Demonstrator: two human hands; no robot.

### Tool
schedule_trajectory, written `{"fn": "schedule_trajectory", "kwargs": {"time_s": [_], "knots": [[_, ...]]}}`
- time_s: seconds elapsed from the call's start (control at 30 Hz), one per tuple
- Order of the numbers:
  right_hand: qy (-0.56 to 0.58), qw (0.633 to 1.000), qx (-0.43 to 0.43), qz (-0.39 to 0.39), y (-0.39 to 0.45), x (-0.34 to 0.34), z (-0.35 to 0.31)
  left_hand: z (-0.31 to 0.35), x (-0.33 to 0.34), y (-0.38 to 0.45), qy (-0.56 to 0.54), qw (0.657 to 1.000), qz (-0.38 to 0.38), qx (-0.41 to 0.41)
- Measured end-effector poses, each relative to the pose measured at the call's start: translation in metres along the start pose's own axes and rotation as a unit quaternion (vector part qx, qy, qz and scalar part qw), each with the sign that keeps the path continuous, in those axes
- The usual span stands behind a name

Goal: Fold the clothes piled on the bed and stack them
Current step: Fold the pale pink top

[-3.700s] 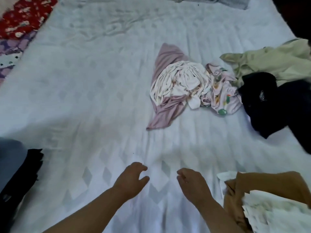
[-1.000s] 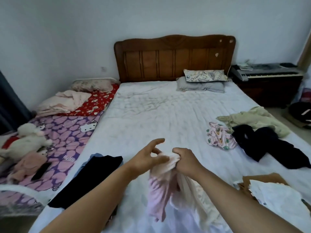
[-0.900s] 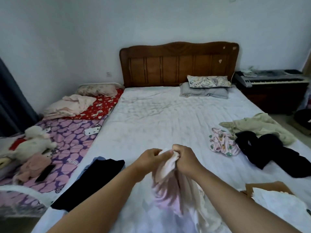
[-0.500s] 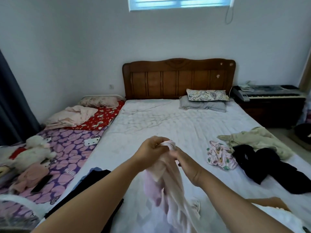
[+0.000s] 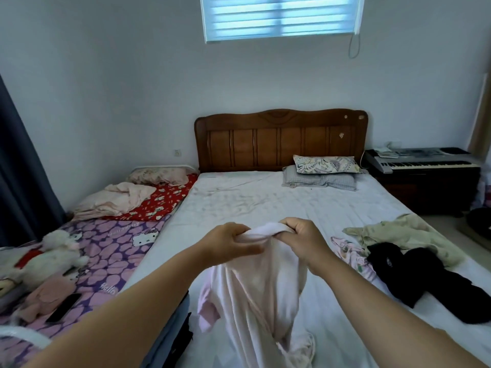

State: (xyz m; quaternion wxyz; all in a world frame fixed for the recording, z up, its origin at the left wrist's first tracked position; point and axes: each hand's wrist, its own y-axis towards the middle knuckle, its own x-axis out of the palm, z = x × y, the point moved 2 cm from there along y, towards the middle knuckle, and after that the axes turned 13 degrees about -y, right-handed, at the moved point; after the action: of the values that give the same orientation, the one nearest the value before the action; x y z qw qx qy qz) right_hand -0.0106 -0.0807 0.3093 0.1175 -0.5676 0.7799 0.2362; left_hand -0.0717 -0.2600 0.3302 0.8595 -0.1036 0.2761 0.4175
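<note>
The middle of the bed (image 5: 265, 200), from the hands up to the headboard (image 5: 281, 139), lies bare. Two stacked pillows (image 5: 322, 172) block its far right corner. Along the right edge lie a green garment (image 5: 406, 235), black clothes (image 5: 425, 277) and a patterned piece (image 5: 350, 256). Dark clothes (image 5: 175, 338) crowd the near left edge.

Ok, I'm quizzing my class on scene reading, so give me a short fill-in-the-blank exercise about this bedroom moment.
1. Both hands, left hand and right hand, grip a pale ____ garment.
2. The black clothes lie on the bed's ____ side.
3. On the dark cabinet beside the headboard sits a ____.

Missing words: pink; right; keyboard
</note>
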Motion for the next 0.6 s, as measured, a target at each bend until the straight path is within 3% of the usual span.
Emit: {"fn": "schedule_trajectory", "kwargs": {"time_s": [0.17,0.33,0.6], "knots": [[-0.054,0.996,-0.063,-0.046,0.004,0.002,-0.016,-0.004,0.023,0.004,-0.164,0.986,-0.005,-0.039],[-0.098,0.991,-0.022,-0.088,-0.001,-0.013,0.002,-0.005,0.01,0.009,-0.271,0.951,0.144,-0.042],[-0.093,0.994,0.0,-0.05,0.006,-0.036,0.011,-0.007,-0.011,0.015,-0.183,0.937,0.298,0.003]]}}
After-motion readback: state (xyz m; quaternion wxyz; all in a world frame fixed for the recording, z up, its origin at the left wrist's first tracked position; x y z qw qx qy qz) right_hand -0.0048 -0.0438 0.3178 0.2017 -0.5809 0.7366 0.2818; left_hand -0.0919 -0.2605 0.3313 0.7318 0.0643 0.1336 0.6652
